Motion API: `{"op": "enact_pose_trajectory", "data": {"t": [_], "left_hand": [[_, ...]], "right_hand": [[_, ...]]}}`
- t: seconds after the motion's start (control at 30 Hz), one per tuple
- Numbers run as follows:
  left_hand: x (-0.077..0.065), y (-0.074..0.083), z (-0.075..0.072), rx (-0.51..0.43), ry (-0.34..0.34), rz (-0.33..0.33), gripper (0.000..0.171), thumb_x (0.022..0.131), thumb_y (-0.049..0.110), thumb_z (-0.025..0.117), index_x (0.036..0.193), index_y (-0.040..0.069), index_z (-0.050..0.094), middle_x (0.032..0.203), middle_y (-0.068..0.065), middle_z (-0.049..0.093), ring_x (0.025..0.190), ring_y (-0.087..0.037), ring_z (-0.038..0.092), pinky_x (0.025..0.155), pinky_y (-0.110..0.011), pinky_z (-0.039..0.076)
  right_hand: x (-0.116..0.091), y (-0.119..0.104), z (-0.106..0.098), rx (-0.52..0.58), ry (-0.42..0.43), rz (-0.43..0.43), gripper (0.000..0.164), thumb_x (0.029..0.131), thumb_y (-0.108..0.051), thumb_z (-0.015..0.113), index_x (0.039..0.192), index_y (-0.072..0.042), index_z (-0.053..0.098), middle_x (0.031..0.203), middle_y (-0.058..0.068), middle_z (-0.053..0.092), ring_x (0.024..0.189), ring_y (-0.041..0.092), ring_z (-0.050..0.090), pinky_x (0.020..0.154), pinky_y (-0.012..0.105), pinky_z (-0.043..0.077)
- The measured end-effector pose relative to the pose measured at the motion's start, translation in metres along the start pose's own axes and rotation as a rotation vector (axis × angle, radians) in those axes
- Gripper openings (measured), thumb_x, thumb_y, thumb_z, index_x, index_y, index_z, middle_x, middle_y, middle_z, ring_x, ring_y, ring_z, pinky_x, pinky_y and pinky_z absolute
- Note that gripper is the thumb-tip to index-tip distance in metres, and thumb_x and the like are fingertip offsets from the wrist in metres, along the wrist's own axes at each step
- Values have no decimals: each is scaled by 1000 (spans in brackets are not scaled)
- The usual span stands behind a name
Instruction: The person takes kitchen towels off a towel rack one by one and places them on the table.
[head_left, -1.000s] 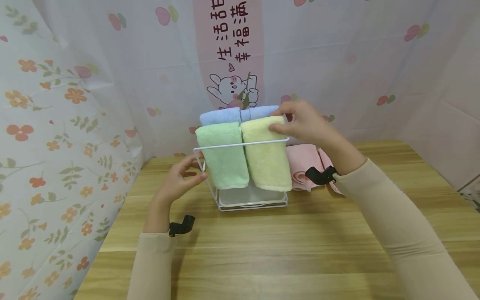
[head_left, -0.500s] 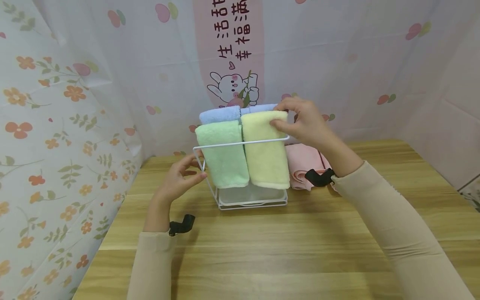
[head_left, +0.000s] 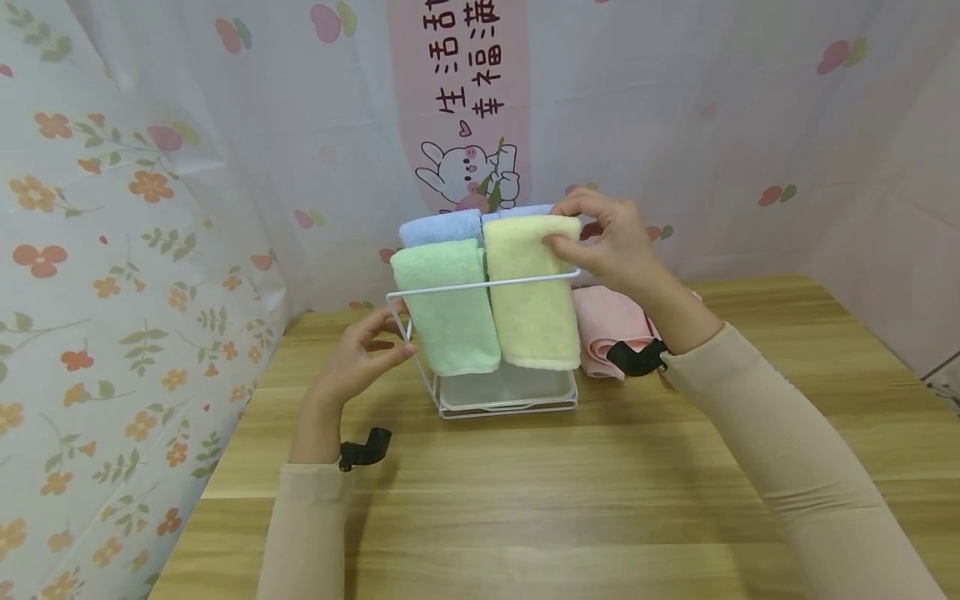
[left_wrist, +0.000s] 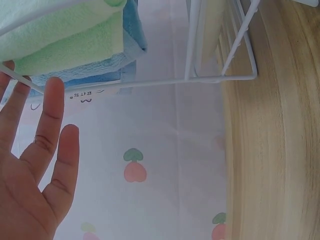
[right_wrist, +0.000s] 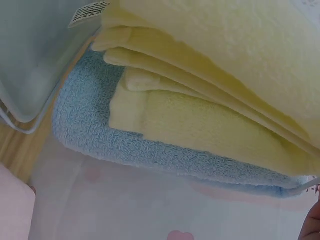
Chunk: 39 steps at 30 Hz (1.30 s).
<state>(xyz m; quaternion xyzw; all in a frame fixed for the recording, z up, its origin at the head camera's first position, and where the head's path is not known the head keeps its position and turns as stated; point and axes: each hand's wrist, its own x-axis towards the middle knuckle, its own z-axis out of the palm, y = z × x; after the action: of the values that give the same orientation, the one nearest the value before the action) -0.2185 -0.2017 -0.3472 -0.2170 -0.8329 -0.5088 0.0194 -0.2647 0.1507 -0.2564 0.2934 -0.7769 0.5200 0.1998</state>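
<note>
My right hand (head_left: 611, 237) pinches the upper right corner of a folded yellow towel (head_left: 534, 312), thumb in front and fingers behind. This towel stands in a white wire rack (head_left: 450, 292), behind its front top bar. To its left is a folded green towel (head_left: 448, 329). Two blue towels (head_left: 442, 229) stand behind them. My left hand (head_left: 360, 358) is at the rack's left side, fingertips at the wire and fingers loosely extended. In the right wrist view, the yellow towel's folded layers (right_wrist: 200, 120) lie against a blue towel (right_wrist: 82, 110); the right hand shows only at the edge.
A whitish tray (head_left: 510, 387) forms the rack's bottom. Pink rolled towels (head_left: 611, 325) lie on the wooden table (head_left: 525, 508) right of the rack, partly behind my right wrist. A patterned cloth (head_left: 675, 125) hangs behind the table, and a floral one (head_left: 112, 292) at the left.
The yellow towel has risen slightly in the rack along with my right hand, and its lower edge now sits higher above the tray. My left hand has stayed at the rack's side.
</note>
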Motion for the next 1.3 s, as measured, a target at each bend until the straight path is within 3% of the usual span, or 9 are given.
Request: {"op": "enact_pose_trajectory", "data": {"t": [0.2, 0.5, 0.9, 1.17, 1.3], "left_hand": [[0, 0, -2, 21, -3, 9, 57, 91, 7, 70, 144, 9, 48, 125, -22, 60, 110, -9, 56, 100, -60, 43], [1, 1, -3, 22, 7, 15, 59, 90, 6, 70, 145, 10, 48, 124, -24, 60, 111, -19, 57, 99, -60, 44], [1, 1, -1, 14, -12, 0, 57, 91, 6, 70, 144, 9, 49, 121, -22, 61, 115, -34, 54, 100, -58, 44], [1, 3, 0, 55, -16, -15, 56, 91, 7, 69, 143, 6, 49, 115, -21, 63, 114, -38, 55, 100, -55, 45], [1, 4, 0, 67, -15, -20, 55, 91, 7, 69, 142, 5, 50, 113, -23, 63, 113, -37, 56, 100, -59, 44]], "right_hand": [[0, -2, 1, 30, 29, -31, 11, 82, 0, 75, 91, 3, 71, 88, -15, 63, 90, 10, 55, 66, 16, 49], [0, -6, -3, 69, 89, -120, 10, 78, 9, 73, 88, 8, 69, 89, -17, 66, 89, 11, 59, 62, 16, 48], [-8, -8, -8, 176, 164, -221, 8, 77, 13, 69, 83, 14, 64, 86, -10, 66, 84, 15, 57, 60, 17, 48], [-12, -10, -11, 190, 220, -286, 7, 76, 13, 68, 82, 14, 64, 87, -11, 67, 84, 17, 58, 62, 17, 51], [-12, -13, -11, 254, 268, -291, 8, 75, 15, 67, 82, 15, 64, 86, -7, 68, 84, 16, 59, 64, 17, 53]]}}
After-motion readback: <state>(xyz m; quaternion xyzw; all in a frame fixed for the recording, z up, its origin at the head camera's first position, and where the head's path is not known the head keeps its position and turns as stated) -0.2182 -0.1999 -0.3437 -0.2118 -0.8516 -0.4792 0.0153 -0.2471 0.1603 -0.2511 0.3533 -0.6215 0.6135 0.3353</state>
